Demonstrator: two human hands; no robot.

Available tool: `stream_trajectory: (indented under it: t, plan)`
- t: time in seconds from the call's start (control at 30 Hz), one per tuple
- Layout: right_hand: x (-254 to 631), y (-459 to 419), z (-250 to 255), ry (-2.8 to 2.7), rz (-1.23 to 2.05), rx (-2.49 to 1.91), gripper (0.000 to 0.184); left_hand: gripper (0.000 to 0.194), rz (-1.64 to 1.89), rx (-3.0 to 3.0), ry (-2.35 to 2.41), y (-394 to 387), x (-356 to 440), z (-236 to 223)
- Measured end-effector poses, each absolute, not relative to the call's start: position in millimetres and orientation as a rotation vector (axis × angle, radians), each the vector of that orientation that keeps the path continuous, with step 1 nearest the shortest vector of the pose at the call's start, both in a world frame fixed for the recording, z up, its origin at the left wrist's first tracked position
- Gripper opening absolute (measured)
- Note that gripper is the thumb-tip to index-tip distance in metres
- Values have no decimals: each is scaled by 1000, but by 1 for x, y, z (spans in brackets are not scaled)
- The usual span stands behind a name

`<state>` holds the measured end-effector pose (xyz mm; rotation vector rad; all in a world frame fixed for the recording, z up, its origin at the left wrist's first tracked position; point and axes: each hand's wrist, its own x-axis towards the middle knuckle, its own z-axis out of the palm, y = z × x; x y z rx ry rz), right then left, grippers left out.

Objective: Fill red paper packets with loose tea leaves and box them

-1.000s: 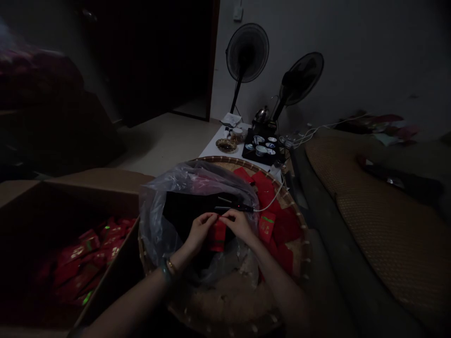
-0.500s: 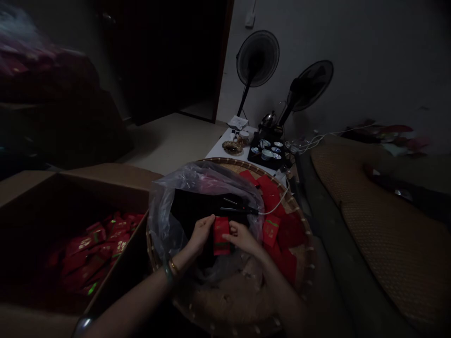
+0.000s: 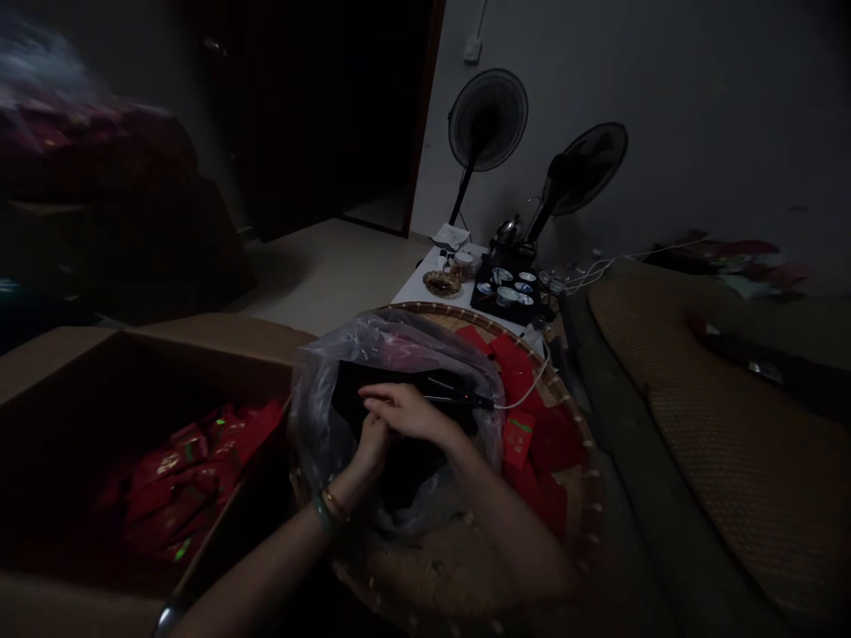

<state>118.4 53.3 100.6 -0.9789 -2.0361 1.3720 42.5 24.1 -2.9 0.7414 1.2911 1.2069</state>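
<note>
My right hand (image 3: pixel 405 412) lies across the top of my left hand (image 3: pixel 372 440), fingers stretched out toward the left. The left fingers are hidden beneath it, and I cannot see whether anything is between the hands. Just behind them, a long slim black device (image 3: pixel 475 401) with a small red light and a white cable lies on black material (image 3: pixel 412 470). A clear plastic bag (image 3: pixel 319 381) surrounds this on a round woven bamboo tray (image 3: pixel 432 567). Flat red packets (image 3: pixel 519 434) with gold and green print lie along the tray's right side.
At left, an open cardboard box (image 3: pixel 199 326) contains many shiny red packets (image 3: pixel 179 478). Beyond the tray stands a white table (image 3: pixel 416 288) with a black tea tray (image 3: pixel 488 301) and small cups. Two fans (image 3: pixel 487 120) stand behind; a woven mat (image 3: pixel 718 425) lies at right.
The red packet held between both hands no longer shows there. My right hand has moved left and up over my left hand. The view has shifted slightly.
</note>
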Motion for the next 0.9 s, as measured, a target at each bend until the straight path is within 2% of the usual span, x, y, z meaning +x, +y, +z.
stream_trajectory:
  t: [0.03,0.17,0.23,0.3,0.53,0.77,0.87,0.9]
  plan:
    - [125,62,95,-2124,1247,-1078,24,28,1198,823,1340,28,38,-1]
    - [161,107,83,-2179,713,-1395,24,25,1184,1131,1432,58,17,17]
    - [172,128,85,-2120,633,-1418,25,29,968,1754,1695,79,7,28]
    - [177,145,90,-2060,636,-1370,29,28,760,2013,1828,99,0,36]
    - [177,154,88,-2019,748,-1213,31,16,678,2058,1847,143,-3,38]
    - [196,114,65,-1923,919,-1200,29,23,859,1964,1759,126,-20,42]
    - [202,98,44,-1767,905,-1312,40,27,960,1834,1699,97,-23,39]
    - [202,94,37,-1730,897,-1340,43,28,1067,1614,1611,86,-21,37]
